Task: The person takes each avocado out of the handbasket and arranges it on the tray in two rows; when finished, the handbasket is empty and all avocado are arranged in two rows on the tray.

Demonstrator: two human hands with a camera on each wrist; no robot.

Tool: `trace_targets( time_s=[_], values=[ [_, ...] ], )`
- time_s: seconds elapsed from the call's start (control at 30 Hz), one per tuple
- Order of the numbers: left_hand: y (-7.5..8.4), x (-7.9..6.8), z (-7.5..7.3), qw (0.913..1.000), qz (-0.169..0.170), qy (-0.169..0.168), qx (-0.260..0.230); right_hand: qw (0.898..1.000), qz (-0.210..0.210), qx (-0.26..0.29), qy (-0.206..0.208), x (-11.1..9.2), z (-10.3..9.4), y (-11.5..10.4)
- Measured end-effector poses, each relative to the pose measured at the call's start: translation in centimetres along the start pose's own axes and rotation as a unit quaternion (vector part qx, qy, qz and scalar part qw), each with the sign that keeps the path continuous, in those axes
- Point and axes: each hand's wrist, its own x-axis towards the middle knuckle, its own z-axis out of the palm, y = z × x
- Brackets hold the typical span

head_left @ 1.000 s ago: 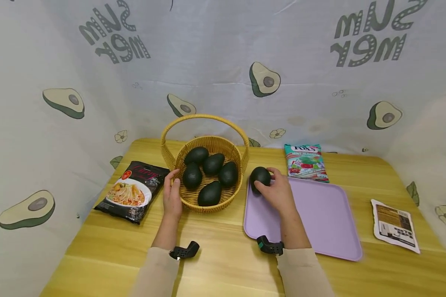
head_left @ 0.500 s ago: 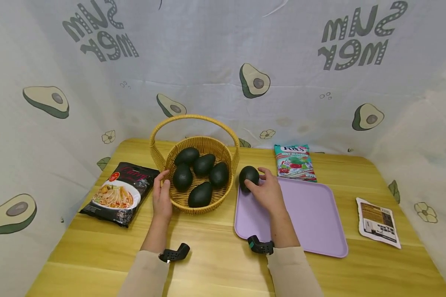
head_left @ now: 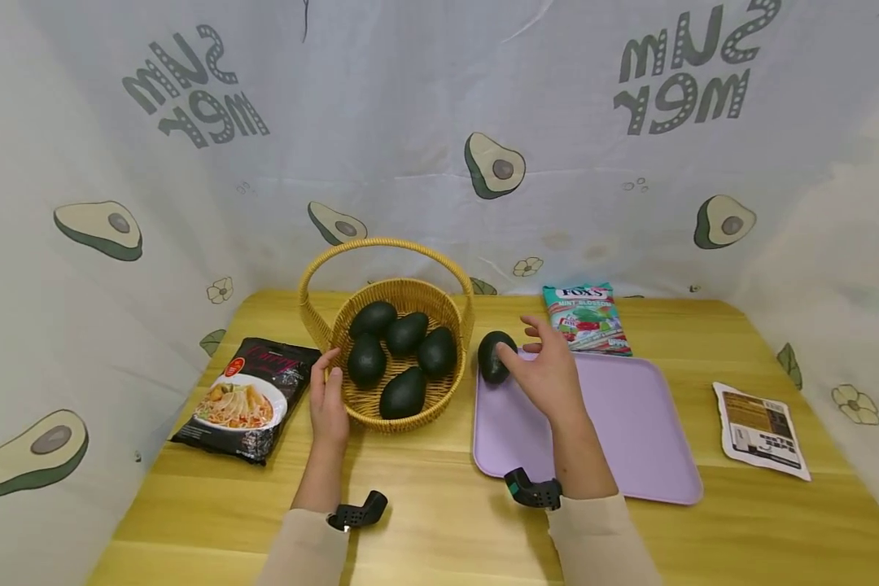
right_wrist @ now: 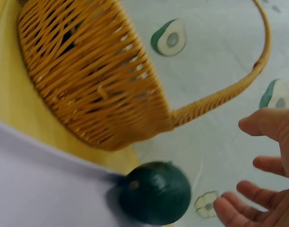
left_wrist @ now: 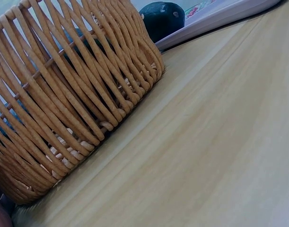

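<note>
A dark green avocado (head_left: 494,366) lies at the far left corner of the lilac tray (head_left: 630,423). My right hand (head_left: 553,370) is beside it, fingers spread; the right wrist view shows a gap between the fingers and the avocado (right_wrist: 156,193). To the left stands a yellow wicker basket (head_left: 410,422) with a tall handle, several avocados (head_left: 403,394) inside. My left hand (head_left: 330,407) rests against the basket's left side with its fingers extended. In the left wrist view the woven wall (left_wrist: 73,85) fills the upper left and the hand is almost wholly out of frame.
A black noodle packet (head_left: 249,399) lies left of the basket. Behind the tray is a green candy bag (head_left: 588,319). A white and brown pouch (head_left: 762,431) lies at the right of the wooden table (head_left: 425,521). A printed curtain (head_left: 410,106) hangs behind.
My right hand has let go of the avocado and drawn slightly back to the right, its fingers opening. The avocado stays at the tray's corner. My left hand stays at the basket.
</note>
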Motion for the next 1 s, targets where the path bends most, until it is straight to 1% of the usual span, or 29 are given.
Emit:
trace_targets(
  time_s=[0.1,0.2,0.3,0.37,0.5,0.57,0.63,0.7,0.8,0.9,1.0],
  values=[
    [-0.2,-0.2,0.4,1.0,0.007,0.002,-0.006,0.998,-0.049,0.038,0.003,-0.5,-0.5,-0.8],
    [-0.1,-0.2,0.6,0.9998,0.012,0.01,-0.01,0.992,-0.105,0.073,-0.015,-1.0,-0.4,-1.7],
    [0.0,-0.2,0.5,0.9998,0.01,0.014,-0.011,0.984,-0.15,0.09,-0.041,-1.6,0.2,-2.5],
    [0.1,-0.3,0.4,0.9998,0.008,0.012,-0.01,0.979,-0.173,0.091,-0.059,-1.9,0.8,-3.0],
    [0.1,-0.2,0.1,0.9999,0.007,0.008,-0.009,0.971,-0.191,0.083,-0.115,-2.4,2.3,-3.8],
    [0.1,-0.2,-0.1,0.9999,0.008,0.012,-0.008,0.967,-0.196,0.068,-0.151,-2.4,3.2,-4.3],
    [0.1,-0.2,-0.4,0.9998,0.006,0.013,-0.009,0.96,-0.206,0.04,-0.183,-2.2,4.1,-4.7],
    [0.1,-0.3,-0.6,0.9998,0.004,0.016,-0.006,0.953,-0.218,0.007,-0.211,-2.0,4.9,-5.1],
    [0.2,-0.3,-0.7,0.9998,0.003,0.019,-0.005,0.939,-0.237,-0.041,-0.246,-1.3,5.7,-5.6],
    [0.1,-0.2,-0.4,0.9998,0.003,0.018,-0.005,0.925,-0.242,-0.076,-0.282,-0.6,6.1,-6.0],
    [-0.1,-0.2,0.1,1.0,-0.003,0.003,-0.003,0.913,-0.243,-0.12,-0.305,0.0,6.2,-6.1]
  ],
)
